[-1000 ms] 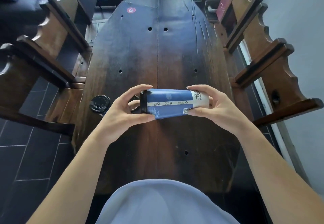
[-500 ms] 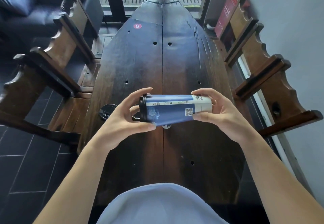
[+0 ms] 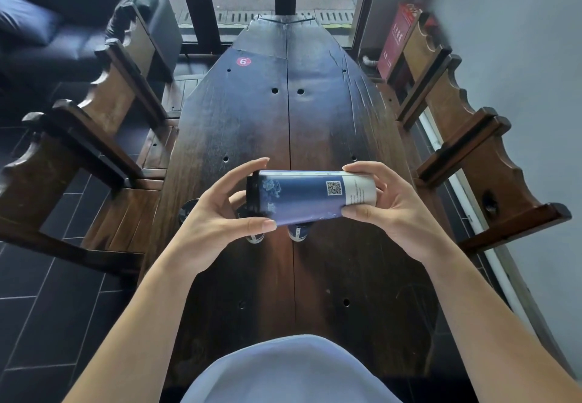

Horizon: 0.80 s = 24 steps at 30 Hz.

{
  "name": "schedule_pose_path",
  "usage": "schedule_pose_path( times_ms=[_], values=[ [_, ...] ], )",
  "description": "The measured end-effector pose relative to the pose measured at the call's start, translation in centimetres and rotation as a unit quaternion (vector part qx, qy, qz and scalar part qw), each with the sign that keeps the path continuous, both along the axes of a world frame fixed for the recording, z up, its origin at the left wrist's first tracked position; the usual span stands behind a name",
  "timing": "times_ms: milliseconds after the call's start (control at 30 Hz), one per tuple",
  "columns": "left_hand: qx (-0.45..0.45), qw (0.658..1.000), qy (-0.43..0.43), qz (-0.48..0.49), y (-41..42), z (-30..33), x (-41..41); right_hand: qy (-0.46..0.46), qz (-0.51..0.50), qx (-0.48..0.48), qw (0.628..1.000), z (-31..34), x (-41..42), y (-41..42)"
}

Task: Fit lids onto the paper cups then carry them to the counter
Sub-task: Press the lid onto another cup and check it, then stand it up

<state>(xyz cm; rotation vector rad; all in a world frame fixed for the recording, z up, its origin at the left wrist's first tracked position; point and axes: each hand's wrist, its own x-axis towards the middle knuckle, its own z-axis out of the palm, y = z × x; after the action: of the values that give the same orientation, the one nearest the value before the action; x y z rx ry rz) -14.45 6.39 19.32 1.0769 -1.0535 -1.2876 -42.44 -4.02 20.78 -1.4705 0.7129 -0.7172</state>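
Observation:
A blue and white paper cup lies on its side in the air above the dark wooden table, its black lid pointing left. My left hand grips the lidded end, thumb below and fingers over the top. My right hand grips the white base end. Under the held cup the bottoms of two more blue cups peek out on the table. Another black lid lies near the table's left edge, mostly hidden behind my left hand.
Heavy wooden chairs stand on both sides, one on the left and one on the right. A red number sticker marks the far table end. A dark sofa sits far left, and a red box leans far right.
The cup has turned in my hands, bringing its QR code to face up. The camera has tilted up, showing more of the window end. Both hands keep their grip.

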Motion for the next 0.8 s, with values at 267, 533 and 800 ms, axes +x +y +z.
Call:
schedule_pose_path(
  times_ms=[267, 533, 800],
  values=[
    [0.014, 1.000, 0.015, 0.021, -0.09, -0.18, -0.17, 0.006, 0.003, -0.016, 1.000, -0.22, -0.41, 0.06],
    [-0.006, 1.000, 0.001, 0.010, 0.39, 0.36, -0.46, -0.002, 0.004, -0.022, 1.000, -0.12, -0.25, -0.22],
    [0.005, 1.000, 0.005, 0.022, 0.50, 0.12, -0.29, -0.007, 0.025, -0.021, 0.999, -0.41, -0.16, -0.74]
  ],
)
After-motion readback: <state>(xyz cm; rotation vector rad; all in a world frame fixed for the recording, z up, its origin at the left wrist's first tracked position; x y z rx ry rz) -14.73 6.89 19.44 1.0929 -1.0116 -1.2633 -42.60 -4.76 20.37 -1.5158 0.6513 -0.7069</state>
